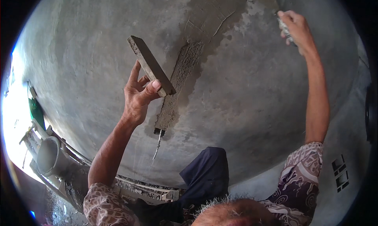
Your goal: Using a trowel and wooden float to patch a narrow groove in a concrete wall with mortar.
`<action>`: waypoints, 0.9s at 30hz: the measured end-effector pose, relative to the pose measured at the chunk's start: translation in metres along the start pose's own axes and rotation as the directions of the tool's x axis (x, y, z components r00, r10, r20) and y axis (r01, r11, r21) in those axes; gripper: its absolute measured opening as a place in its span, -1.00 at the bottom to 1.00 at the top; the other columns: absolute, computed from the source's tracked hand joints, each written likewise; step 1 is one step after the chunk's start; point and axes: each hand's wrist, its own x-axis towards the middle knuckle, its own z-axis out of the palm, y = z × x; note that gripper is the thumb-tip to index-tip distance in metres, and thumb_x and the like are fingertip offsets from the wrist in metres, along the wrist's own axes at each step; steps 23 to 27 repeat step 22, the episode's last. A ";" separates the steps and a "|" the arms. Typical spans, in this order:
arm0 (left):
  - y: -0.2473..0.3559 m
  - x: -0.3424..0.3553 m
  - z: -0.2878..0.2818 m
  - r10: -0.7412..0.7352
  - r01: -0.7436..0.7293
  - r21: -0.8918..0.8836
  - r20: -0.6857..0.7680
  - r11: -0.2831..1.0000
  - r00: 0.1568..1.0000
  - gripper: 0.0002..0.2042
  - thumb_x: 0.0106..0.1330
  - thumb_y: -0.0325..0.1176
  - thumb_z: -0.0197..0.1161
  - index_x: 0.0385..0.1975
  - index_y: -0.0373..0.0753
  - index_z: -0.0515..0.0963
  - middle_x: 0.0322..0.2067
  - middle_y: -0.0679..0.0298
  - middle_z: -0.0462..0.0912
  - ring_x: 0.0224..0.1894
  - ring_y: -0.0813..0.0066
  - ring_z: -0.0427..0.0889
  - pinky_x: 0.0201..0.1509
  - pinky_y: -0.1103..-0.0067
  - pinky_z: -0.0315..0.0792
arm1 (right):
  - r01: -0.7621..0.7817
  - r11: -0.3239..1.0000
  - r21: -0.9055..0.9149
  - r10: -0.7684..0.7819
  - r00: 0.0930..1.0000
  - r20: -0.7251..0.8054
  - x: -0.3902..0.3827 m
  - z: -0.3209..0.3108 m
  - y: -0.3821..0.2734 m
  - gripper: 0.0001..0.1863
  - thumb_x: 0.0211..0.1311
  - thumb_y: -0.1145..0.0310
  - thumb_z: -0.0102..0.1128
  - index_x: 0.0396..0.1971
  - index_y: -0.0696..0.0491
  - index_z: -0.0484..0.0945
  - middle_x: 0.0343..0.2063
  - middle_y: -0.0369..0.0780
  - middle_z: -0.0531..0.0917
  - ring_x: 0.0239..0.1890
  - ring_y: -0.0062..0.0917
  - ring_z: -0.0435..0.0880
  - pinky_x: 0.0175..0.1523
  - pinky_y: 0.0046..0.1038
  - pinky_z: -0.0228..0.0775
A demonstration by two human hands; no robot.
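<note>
My left hand (138, 96) is closed on a narrow wooden board (151, 66), gripping it by its lower part with the thumb at the near end. The board is coated in grey mortar and held tilted, just left of a rough mortar strip (185, 66) on the wall. At the strip's lower end a pale cable (157, 145) sticks out of a dark opening (159, 131). Up at the right, my right hand (298, 28) is wrapped round a pale, rough, crusted object (285, 30) close to the wall. Its exact kind is hard to make out.
The grey plastered wall (244, 119) fills most of the view, with a dark damp patch (220, 13) around the strip. Lower left are a grey pipe or bucket-like container (49, 155) and a green object (36, 112). Vent openings (340, 173) show at the lower right.
</note>
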 end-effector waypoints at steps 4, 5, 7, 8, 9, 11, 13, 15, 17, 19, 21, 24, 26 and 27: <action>-0.003 -0.002 0.009 -0.036 0.038 -0.067 0.033 0.997 0.999 0.05 0.16 -0.13 0.49 0.49 -0.24 -0.15 0.11 -0.11 0.51 0.12 0.08 0.59 0.14 0.07 0.55 | -0.083 0.992 -0.096 0.082 0.996 -0.022 -0.023 0.024 -0.014 -0.65 0.41 0.14 0.09 -0.36 0.17 0.56 -0.60 -0.26 0.54 -0.58 -0.62 0.61 -0.61 -0.50 0.39; -0.005 -0.002 0.007 -0.046 0.048 -0.064 0.032 0.997 0.998 0.05 0.16 -0.13 0.49 0.49 -0.24 -0.15 0.11 -0.11 0.51 0.12 0.08 0.59 0.14 0.07 0.55 | -0.089 0.983 -0.162 0.089 0.996 -0.009 -0.031 0.028 -0.018 -0.64 0.40 0.16 0.08 -0.44 0.17 0.55 -0.61 -0.24 0.56 -0.58 -0.61 0.62 -0.61 -0.48 0.41; -0.009 -0.002 -0.001 -0.038 0.039 -0.011 0.099 0.999 0.994 -0.10 0.30 -0.03 0.32 0.49 -0.16 -0.10 0.15 0.08 0.48 0.14 0.15 0.59 0.17 0.06 0.53 | -0.094 0.975 -0.203 0.105 0.994 0.043 -0.054 0.050 -0.028 -0.63 0.39 0.18 0.09 -0.48 0.19 0.54 -0.62 -0.16 0.58 -0.57 -0.50 0.65 -0.55 -0.41 0.46; -0.010 -0.003 0.000 -0.046 0.047 -0.012 0.106 0.999 0.993 -0.10 0.30 -0.03 0.32 0.49 -0.16 -0.10 0.15 0.08 0.48 0.14 0.15 0.59 0.17 0.06 0.53 | -0.092 0.962 -0.257 0.117 0.990 0.085 -0.063 0.056 -0.030 -0.62 0.39 0.20 0.09 -0.53 0.20 0.52 -0.63 -0.08 0.60 -0.56 -0.40 0.68 -0.49 -0.34 0.51; -0.009 -0.004 0.002 -0.039 0.041 -0.017 0.111 0.999 0.993 -0.15 0.32 -0.01 0.28 0.48 -0.15 -0.06 0.16 0.11 0.48 0.13 0.14 0.59 0.18 0.05 0.52 | 0.076 0.928 -0.365 -0.066 0.997 0.040 -0.070 0.069 -0.016 -0.63 0.38 0.21 0.09 -0.51 0.22 0.52 -0.61 -0.01 0.61 -0.52 -0.27 0.69 -0.42 -0.28 0.53; -0.011 -0.004 0.004 -0.034 0.037 -0.026 0.121 0.999 0.992 -0.20 0.35 0.01 0.24 0.47 -0.14 -0.02 0.16 0.14 0.48 0.12 0.13 0.60 0.18 0.04 0.52 | 0.183 0.877 -0.444 -0.181 0.982 0.049 -0.090 0.089 -0.003 -0.68 0.34 0.28 0.12 -0.48 0.25 0.51 -0.53 0.12 0.62 -0.41 0.01 0.68 -0.26 -0.17 0.52; -0.012 -0.005 -0.001 -0.056 0.062 -0.051 0.118 0.997 0.991 -0.24 0.36 0.02 0.21 0.45 -0.13 0.03 0.16 0.13 0.48 0.14 0.11 0.58 0.17 0.04 0.52 | 0.124 0.907 -0.403 -0.095 0.991 0.091 -0.117 0.097 -0.003 -0.69 0.33 0.28 0.15 -0.49 0.24 0.50 -0.55 0.11 0.60 -0.45 -0.04 0.67 -0.29 -0.19 0.50; -0.010 -0.007 -0.001 -0.052 0.062 -0.079 0.132 0.995 0.990 -0.24 0.37 0.05 0.19 0.45 -0.13 0.04 0.16 0.10 0.48 0.16 0.09 0.57 0.15 0.05 0.53 | 0.067 0.925 -0.374 -0.020 0.992 0.128 -0.136 0.099 0.002 -0.69 0.32 0.29 0.18 -0.50 0.24 0.49 -0.57 0.09 0.59 -0.50 -0.09 0.67 -0.33 -0.21 0.49; -0.011 -0.009 0.003 -0.034 0.055 -0.120 0.171 0.991 0.985 -0.24 0.37 0.07 0.17 0.45 -0.13 0.04 0.17 0.08 0.47 0.17 0.08 0.56 0.13 0.05 0.54 | 0.056 0.996 -0.073 -0.053 0.997 0.049 -0.154 0.098 0.014 -0.71 0.35 0.26 0.19 -0.46 0.17 0.48 -0.65 -0.05 0.57 -0.64 -0.30 0.60 -0.48 -0.31 0.43; -0.020 -0.014 -0.001 -0.157 0.233 -0.326 0.242 0.916 0.958 -0.21 0.36 0.14 0.14 0.47 -0.11 0.01 0.21 0.03 0.44 0.19 0.02 0.54 0.14 0.05 0.53 | -0.148 0.905 0.398 0.119 0.988 0.095 -0.169 0.112 0.002 -0.72 0.37 0.22 0.18 -0.43 0.13 0.48 -0.66 -0.14 0.55 -0.66 -0.42 0.56 -0.55 -0.37 0.39; -0.018 -0.013 0.012 -0.147 0.290 -0.386 0.359 0.876 0.922 -0.18 0.30 0.16 0.20 0.47 -0.05 0.02 0.22 0.11 0.42 0.19 0.06 0.52 0.17 0.07 0.50 | -0.290 0.425 0.858 0.080 0.956 0.283 -0.174 0.148 0.004 -0.73 0.42 0.12 0.15 -0.31 0.02 0.47 -0.61 -0.30 0.56 -0.67 -0.60 0.53 -0.69 -0.49 0.29; -0.018 -0.017 0.022 -0.160 0.381 -0.434 0.465 0.816 0.871 -0.14 0.25 0.18 0.25 0.47 0.00 0.02 0.23 0.19 0.41 0.19 0.11 0.51 0.21 0.10 0.48 | -0.331 0.287 0.899 0.037 0.942 0.334 -0.179 0.165 0.000 -0.70 0.34 0.11 0.25 -0.26 0.06 0.50 -0.62 -0.19 0.58 -0.73 -0.51 0.52 -0.70 -0.48 0.29; -0.018 -0.017 0.022 -0.160 0.381 -0.434 0.465 0.816 0.871 -0.14 0.25 0.18 0.25 0.47 0.00 0.02 0.23 0.19 0.41 0.19 0.11 0.51 0.21 0.10 0.48 | -0.331 0.287 0.899 0.037 0.942 0.334 -0.179 0.165 0.000 -0.70 0.34 0.11 0.25 -0.26 0.06 0.50 -0.62 -0.19 0.58 -0.73 -0.51 0.52 -0.70 -0.48 0.29; -0.018 -0.017 0.022 -0.160 0.381 -0.434 0.465 0.816 0.871 -0.14 0.25 0.18 0.25 0.47 0.00 0.02 0.23 0.19 0.41 0.19 0.11 0.51 0.21 0.10 0.48 | -0.331 0.287 0.899 0.037 0.942 0.334 -0.179 0.165 0.000 -0.70 0.34 0.11 0.25 -0.26 0.06 0.50 -0.62 -0.19 0.58 -0.73 -0.51 0.52 -0.70 -0.48 0.29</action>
